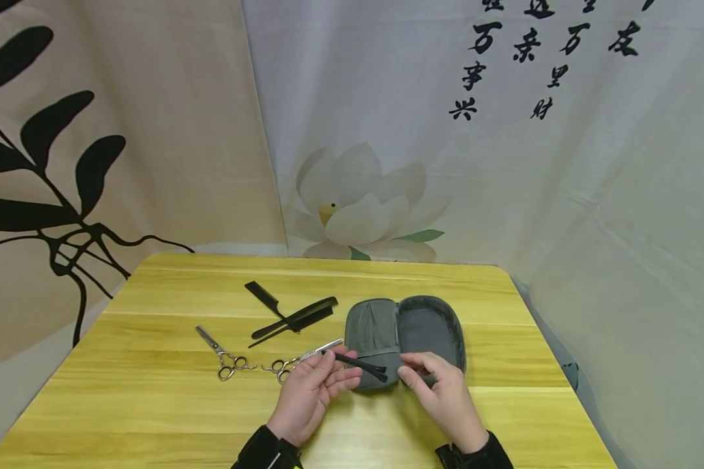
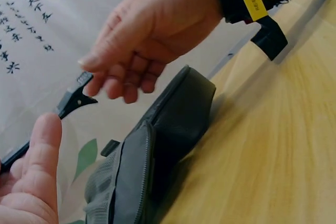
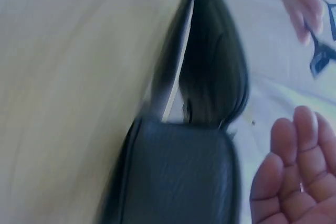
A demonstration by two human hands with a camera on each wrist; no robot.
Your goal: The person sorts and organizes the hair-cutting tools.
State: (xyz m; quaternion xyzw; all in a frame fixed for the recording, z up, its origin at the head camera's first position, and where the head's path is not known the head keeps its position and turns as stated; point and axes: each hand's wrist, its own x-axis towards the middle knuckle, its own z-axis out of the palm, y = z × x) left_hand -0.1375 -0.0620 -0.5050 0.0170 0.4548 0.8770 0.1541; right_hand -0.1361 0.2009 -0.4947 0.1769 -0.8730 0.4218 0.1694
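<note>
My left hand [image 1: 317,389] pinches a slim black hair clip [image 1: 360,363] between thumb and fingers, its squeeze end pointing right over the case. In the left wrist view the clip [image 2: 72,100] shows a forked end close to the fingertips of my right hand [image 2: 152,27]. The right wrist view shows a gap between that clip [image 3: 321,59] and my right fingers, which are loosely bent and hold nothing. Below both hands lies a grey zip case [image 1: 433,329], spread open, with a mesh pocket on its left half.
Thinning scissors [image 1: 220,352] lie on the table [image 1: 152,417] at left. A second pair of scissors [image 1: 278,366] is partly hidden behind my left hand. Several black combs [image 1: 263,296] lie crossed behind them. A printed curtain [image 1: 352,98] hangs past the table's far edge.
</note>
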